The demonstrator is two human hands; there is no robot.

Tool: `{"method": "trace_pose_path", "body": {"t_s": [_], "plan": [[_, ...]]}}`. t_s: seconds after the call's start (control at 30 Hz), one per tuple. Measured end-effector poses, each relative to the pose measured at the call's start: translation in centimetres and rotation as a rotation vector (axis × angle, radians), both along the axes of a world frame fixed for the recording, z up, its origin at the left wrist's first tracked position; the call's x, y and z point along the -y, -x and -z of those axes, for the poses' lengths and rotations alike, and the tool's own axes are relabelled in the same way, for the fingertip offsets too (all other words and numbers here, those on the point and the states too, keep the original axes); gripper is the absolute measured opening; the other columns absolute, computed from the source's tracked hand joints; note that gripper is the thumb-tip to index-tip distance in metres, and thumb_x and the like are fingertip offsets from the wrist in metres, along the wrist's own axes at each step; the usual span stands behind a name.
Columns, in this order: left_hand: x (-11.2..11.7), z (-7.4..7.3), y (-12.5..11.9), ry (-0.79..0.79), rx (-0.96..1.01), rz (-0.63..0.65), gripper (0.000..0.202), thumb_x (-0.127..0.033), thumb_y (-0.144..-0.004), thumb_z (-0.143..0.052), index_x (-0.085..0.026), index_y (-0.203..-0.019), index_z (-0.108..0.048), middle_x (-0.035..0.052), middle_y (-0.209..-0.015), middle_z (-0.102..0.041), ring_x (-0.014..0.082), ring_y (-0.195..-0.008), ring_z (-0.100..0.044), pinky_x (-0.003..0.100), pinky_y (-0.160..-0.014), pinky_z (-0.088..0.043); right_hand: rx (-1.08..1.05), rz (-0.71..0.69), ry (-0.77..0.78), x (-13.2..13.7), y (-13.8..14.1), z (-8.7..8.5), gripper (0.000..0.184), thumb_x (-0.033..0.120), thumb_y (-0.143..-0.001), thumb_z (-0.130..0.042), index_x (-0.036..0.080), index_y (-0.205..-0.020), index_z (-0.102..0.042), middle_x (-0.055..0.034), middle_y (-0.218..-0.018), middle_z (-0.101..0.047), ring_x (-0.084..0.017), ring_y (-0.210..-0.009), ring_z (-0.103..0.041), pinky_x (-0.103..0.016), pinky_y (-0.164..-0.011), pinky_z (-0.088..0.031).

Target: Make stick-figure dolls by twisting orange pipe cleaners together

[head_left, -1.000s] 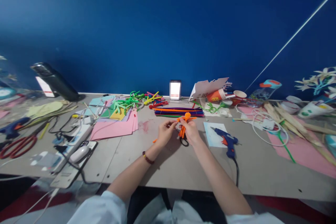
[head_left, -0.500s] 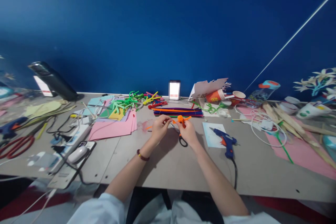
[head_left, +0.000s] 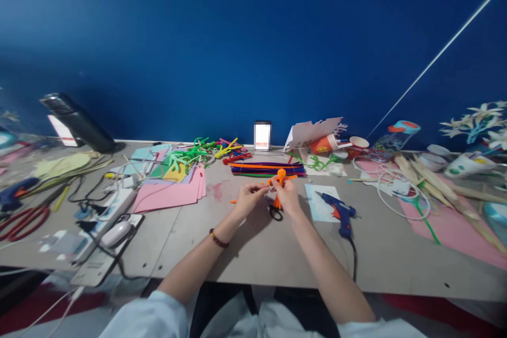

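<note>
head view: just the one camera, looking down the table [head_left: 253, 253]
step: looks like shaping a side strand of the orange pipe-cleaner figure [head_left: 280, 178], held just above the scissors [head_left: 276, 213]
left hand [head_left: 247, 198]: fingertips pinched tight on that strand
right hand [head_left: 288, 196]: wrapped round the figure's body, head poking up
next: I'd say a steady right-hand hold, small twists only
pose: forearms stretched forward, hands nearly touching

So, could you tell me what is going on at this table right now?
A person seated at a cluttered craft table holds a small orange pipe-cleaner figure just above it. The right hand grips its body, and the left hand pinches a strand off to one side. Black-handled scissors lie under the hands, a blue glue gun to the right, and a bundle of pipe cleaners just beyond.
</note>
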State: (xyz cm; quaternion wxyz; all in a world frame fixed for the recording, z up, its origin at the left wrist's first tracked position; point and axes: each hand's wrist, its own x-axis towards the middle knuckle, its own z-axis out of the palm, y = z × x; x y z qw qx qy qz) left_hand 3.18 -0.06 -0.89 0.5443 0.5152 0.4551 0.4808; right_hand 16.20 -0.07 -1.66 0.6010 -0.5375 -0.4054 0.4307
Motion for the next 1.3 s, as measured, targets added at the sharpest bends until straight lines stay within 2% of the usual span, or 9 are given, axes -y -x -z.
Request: {"method": "trace_pose_path", "body": {"t_s": [0.17,0.33,0.53,0.77,0.93,1.03,1.17,1.23,1.3], "plan": [[-0.3,0.7,0.1,-0.064,-0.018,0.048,0.020,-0.035,-0.062,-0.074,-0.016,-0.067,-0.072,0.0052,-0.068,-0.070,0.0135,-0.059,-0.059,0.024,-0.058,-0.044,-0.232,-0.097,0.010,0.0,0.2,-0.4,0.035,0.046,-0.055,-0.076,0.018,-0.070,-0.061,-0.0011,-0.065,-0.064,-0.013,-0.059,-0.056,-0.026,-0.057,-0.044],[-0.7,0.8,0.4,-0.095,-0.072,0.063,0.022,-0.036,-0.063,-0.073,-0.015,-0.066,-0.071,0.0046,-0.063,-0.069,0.0142,-0.058,-0.059,0.025,-0.057,-0.044,-0.326,-0.175,0.040,0.2,0.3,-0.5,0.039,0.046,-0.050,-0.080,0.017,-0.068,-0.060,0.0006,-0.065,-0.061,-0.011,-0.058,-0.052,-0.025,-0.057,-0.041],[-1.5,0.4,1.3,-0.118,-0.113,0.054,0.028,-0.042,-0.061,-0.073,-0.015,-0.067,-0.071,0.0052,-0.066,-0.070,0.0134,-0.057,-0.058,0.024,-0.053,-0.043,-0.207,-0.222,0.048,0.0,-0.1,-0.1,0.045,0.053,-0.055,-0.075,0.019,-0.079,-0.058,-0.0002,-0.072,-0.061,-0.015,-0.067,-0.057,-0.026,-0.061,-0.044],[-2.4,-0.1,2.6,-0.149,-0.199,0.079,0.027,-0.041,-0.061,-0.074,-0.015,-0.064,-0.070,0.0047,-0.061,-0.069,0.0134,-0.053,-0.057,0.024,-0.051,-0.043,-0.005,-0.173,0.039,0.2,0.1,0.1,0.039,0.051,-0.063,-0.070,0.018,-0.081,-0.059,0.0007,-0.068,-0.060,-0.013,-0.060,-0.054,-0.026,-0.059,-0.043],[-2.4,-0.3,2.7,-0.207,-0.248,0.113,0.023,-0.037,-0.065,-0.071,-0.014,-0.066,-0.070,0.0048,-0.064,-0.069,0.0136,-0.056,-0.058,0.024,-0.054,-0.044,-0.046,-0.152,0.057,0.4,0.2,-0.5,0.037,0.048,-0.062,-0.071,0.016,-0.080,-0.061,-0.0004,-0.065,-0.062,-0.012,-0.055,-0.051,-0.025,-0.053,-0.040],[-2.3,-0.3,2.6,-0.215,-0.239,0.126,0.024,-0.039,-0.065,-0.071,-0.014,-0.064,-0.069,0.0039,-0.061,-0.067,0.0126,-0.053,-0.056,0.023,-0.051,-0.043,-0.095,-0.178,0.108,0.5,0.0,-1.1,0.038,0.047,-0.058,-0.073,0.015,-0.075,-0.062,0.0027,-0.057,-0.056,-0.008,-0.045,-0.041,-0.023,-0.044,-0.030],[-2.2,-0.1,2.3,-0.248,-0.223,0.146,0.026,-0.040,-0.067,-0.070,-0.015,-0.065,-0.069,0.0035,-0.061,-0.067,0.0121,-0.053,-0.056,0.023,-0.051,-0.043,-0.107,-0.163,0.121,0.6,-0.2,-1.4,0.038,0.048,-0.057,-0.074,0.014,-0.072,-0.064,0.0074,-0.045,-0.043,-0.006,-0.040,-0.030,-0.023,-0.041,-0.021],[-2.0,-0.1,2.0,-0.286,-0.217,0.165,0.025,-0.040,-0.069,-0.069,-0.015,-0.067,-0.069,0.0037,-0.062,-0.067,0.0122,-0.053,-0.056,0.023,-0.051,-0.043,-0.079,-0.119,0.142,0.6,-0.2,-1.2,0.037,0.047,-0.057,-0.075,0.014,-0.069,-0.065,0.0085,-0.041,-0.038,-0.006,-0.039,-0.030,-0.023,-0.041,-0.022],[-1.5,-0.1,1.7,-0.337,-0.220,0.173,0.025,-0.040,-0.072,-0.068,-0.016,-0.069,-0.070,0.0042,-0.064,-0.068,0.0129,-0.055,-0.057,0.024,-0.053,-0.045,-0.082,-0.083,0.132,0.5,-0.2,-0.9,0.035,0.047,-0.056,-0.075,0.014,-0.066,-0.064,0.0059,-0.044,-0.045,-0.008,-0.042,-0.037,-0.024,-0.043,-0.028]]}}
